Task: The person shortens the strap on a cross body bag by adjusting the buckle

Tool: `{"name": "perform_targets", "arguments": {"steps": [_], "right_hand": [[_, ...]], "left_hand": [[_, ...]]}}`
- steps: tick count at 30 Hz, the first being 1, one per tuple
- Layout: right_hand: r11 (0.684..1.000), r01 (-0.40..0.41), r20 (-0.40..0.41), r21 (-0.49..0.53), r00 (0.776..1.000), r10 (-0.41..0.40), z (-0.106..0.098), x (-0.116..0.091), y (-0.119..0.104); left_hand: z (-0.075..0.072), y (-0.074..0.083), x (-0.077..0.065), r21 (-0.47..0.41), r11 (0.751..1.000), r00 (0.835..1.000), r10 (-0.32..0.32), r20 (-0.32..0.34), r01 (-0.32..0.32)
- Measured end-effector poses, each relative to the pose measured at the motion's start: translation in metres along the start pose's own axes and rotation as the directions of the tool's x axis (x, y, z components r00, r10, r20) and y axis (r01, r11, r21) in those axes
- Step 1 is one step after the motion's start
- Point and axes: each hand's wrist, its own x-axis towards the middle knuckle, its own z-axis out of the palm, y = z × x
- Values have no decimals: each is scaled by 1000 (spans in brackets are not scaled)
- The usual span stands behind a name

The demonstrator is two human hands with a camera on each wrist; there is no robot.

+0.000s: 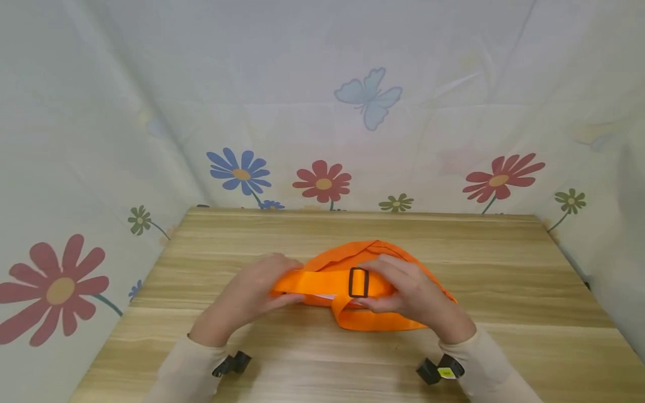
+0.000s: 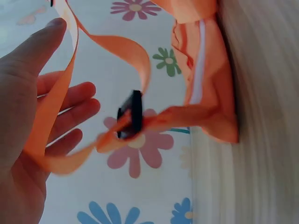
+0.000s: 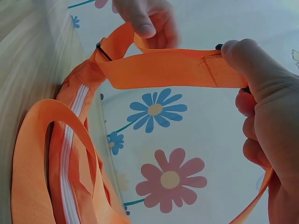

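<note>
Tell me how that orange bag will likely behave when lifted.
The orange bag will probably sag, since its fabric looks soft and creased. It may be light, as the cloth looks thin, though its contents are hidden. Its strap should flop, as it bends in loose loops.

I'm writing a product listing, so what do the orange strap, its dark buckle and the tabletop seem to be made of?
Orange strap: probably matte synthetic webbing; it looks flat and flexible, with stitching across it.
Dark buckle: perhaps plastic, though coated metal is possible; it looks like a stiff frame.
Tabletop: wood or wood-look laminate, low sheen; streaky grain leaves which one open.
</note>
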Motion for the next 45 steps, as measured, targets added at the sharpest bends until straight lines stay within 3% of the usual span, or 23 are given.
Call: {"name": "perform_targets", "arguments": {"steps": [8,12,17,22,25,33,38,45], "right_hand": [[1000,-5,13,14,1000,5,3,4,-2],[1000,-1,2,14,1000,1,4,3,-3],[999,9,3,32,1000,-9,5,1,-2],[1000,10,10,5,1000,-10,4,1,-2],[1000,6,28,-30,1000,-5,2,0,-2],[994,-41,90,-100,995,50,-13,-7,3],[995,6,85,-97,996,2,-16,-7,5],[995,7,56,-104,998,-1,-14,-7,3]], "left_hand": [[-1,28,26,83,996,998,34,53,-38],[6,46,39,33,998,995,50,84,-53],[18,58,48,-140,989,996,56,76,-45],[25,59,47,-262,964,997,53,48,-39],[25,57,45,-260,965,998,44,53,-29],[12,51,37,-226,968,989,-81,122,107],[10,48,34,-226,968,989,-87,120,113],[10,49,34,-227,967,988,-88,125,115]]}}
